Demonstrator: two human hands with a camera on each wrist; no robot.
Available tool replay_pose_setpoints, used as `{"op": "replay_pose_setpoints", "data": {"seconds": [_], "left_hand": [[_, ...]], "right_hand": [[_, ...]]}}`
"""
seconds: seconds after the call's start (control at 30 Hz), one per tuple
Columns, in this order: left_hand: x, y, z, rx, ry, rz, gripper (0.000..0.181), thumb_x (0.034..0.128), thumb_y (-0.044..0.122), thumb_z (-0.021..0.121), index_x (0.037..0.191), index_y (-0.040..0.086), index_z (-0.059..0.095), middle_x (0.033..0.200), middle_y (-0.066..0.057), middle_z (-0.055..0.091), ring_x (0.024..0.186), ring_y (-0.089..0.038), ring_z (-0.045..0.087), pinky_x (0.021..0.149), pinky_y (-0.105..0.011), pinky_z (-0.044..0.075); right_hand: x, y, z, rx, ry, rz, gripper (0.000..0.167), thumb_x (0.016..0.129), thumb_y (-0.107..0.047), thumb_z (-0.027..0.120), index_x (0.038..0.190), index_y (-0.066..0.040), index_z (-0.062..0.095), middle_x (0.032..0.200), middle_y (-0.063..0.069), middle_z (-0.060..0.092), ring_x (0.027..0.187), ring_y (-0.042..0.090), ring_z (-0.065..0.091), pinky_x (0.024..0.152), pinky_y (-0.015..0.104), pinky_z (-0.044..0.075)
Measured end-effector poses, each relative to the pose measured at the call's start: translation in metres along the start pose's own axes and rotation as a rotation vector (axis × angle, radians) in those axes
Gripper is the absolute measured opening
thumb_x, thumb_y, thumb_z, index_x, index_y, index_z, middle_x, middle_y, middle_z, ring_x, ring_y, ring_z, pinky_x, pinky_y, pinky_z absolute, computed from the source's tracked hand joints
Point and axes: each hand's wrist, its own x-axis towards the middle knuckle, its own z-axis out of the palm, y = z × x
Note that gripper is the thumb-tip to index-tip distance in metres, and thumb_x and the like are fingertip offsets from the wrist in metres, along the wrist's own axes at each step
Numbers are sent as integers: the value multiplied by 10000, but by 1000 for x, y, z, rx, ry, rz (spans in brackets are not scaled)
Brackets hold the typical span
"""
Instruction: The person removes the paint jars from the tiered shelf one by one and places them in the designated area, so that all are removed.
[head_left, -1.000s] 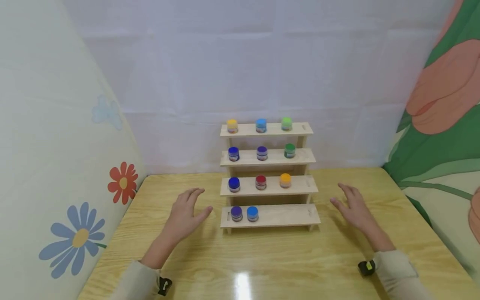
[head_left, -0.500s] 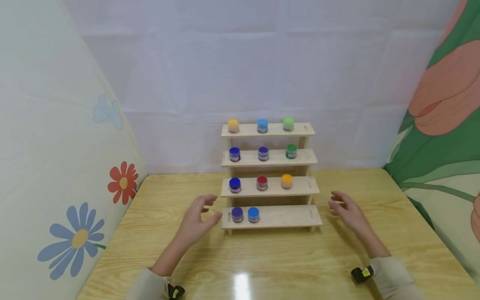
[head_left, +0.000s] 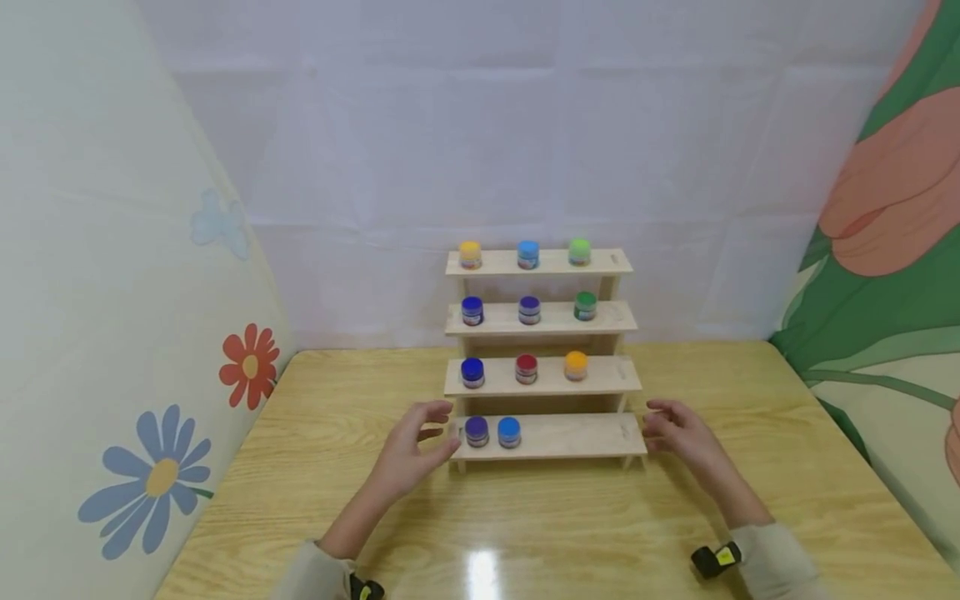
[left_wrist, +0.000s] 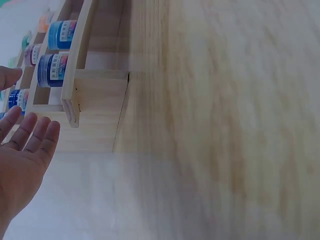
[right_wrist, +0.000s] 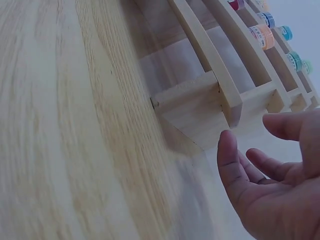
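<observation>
While left hand (head_left: 405, 454) and right hand (head_left: 693, 440) flank it, rack (head_left: 570, 435) lies between their fingertips, long axis spanning hand to hand; left fingers parted, right loosely bent, both grasping nothing; neither clearly nearer.

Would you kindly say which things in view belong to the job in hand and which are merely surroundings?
Probably the job:
pale wooden stepped rack, between the left hand and right hand
eleven small round jars with coloured lids

Probably surroundings:
yellowish wood-grained table
creased white backdrop
flower-patterned side panels
</observation>
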Motion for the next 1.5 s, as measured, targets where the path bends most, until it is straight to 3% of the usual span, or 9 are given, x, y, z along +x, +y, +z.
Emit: {"op": "replay_pose_setpoints", "data": {"seconds": [0.3, 0.6, 0.83, 1.0, 1.27, 1.5], "left_hand": [[2, 0, 9, 2, -31, -26, 496, 863, 32, 789, 1314, -1, 584, 1304, -201, 611, 1184, -352, 601, 1009, -515, 544], [3, -3, 14, 33, -36, -13, 502, 840, 7, 798, 1302, -15, 604, 1265, -170, 642, 1170, -340, 611, 1018, -507, 537], [6, -2, 20, 111, -52, -55, 484, 840, 41, 802, 1295, 49, 637, 1252, -97, 650, 1161, -287, 617, 1024, -492, 534], [9, -1, 25, 162, -57, -60, 484, 844, 53, 802, 1299, 44, 640, 1275, -110, 650, 1175, -294, 619, 1030, -494, 529], [14, 3, 29, 198, -67, -130, 480, 845, 79, 806, 1297, 67, 643, 1333, -138, 630, 1266, -343, 568, 1106, -536, 454], [16, 4, 30, 233, -77, -149, 438, 853, 104, 808, 1265, 92, 659, 1294, -129, 648, 1230, -339, 580, 1074, -532, 482]], "right_hand": [[2, 2, 8, 33, -19, 11, 489, 1042, -137, 555, 1414, 140, 403, 1076, 80, 606, 862, 66, 635, 758, 240, 586], [3, 1, 10, 11, -26, 39, 503, 1038, -167, 568, 1418, 128, 421, 1118, 115, 626, 884, 99, 642, 785, 250, 581], [3, 1, 12, 11, -41, 63, 506, 1019, -151, 584, 1402, 146, 439, 1185, 176, 637, 892, 92, 651, 776, 245, 580], [4, 2, 13, -20, -53, 81, 511, 1016, -149, 578, 1399, 156, 429, 1192, 190, 648, 880, 92, 645, 748, 254, 564], [5, 4, 10, 17, -81, 91, 530, 1018, -132, 572, 1408, 181, 395, 1115, 108, 674, 858, 86, 648, 705, 249, 562], [8, 2, 8, 51, -108, 87, 543, 1018, -115, 573, 1413, 197, 371, 1026, 37, 671, 813, 84, 640, 663, 236, 561]]}}
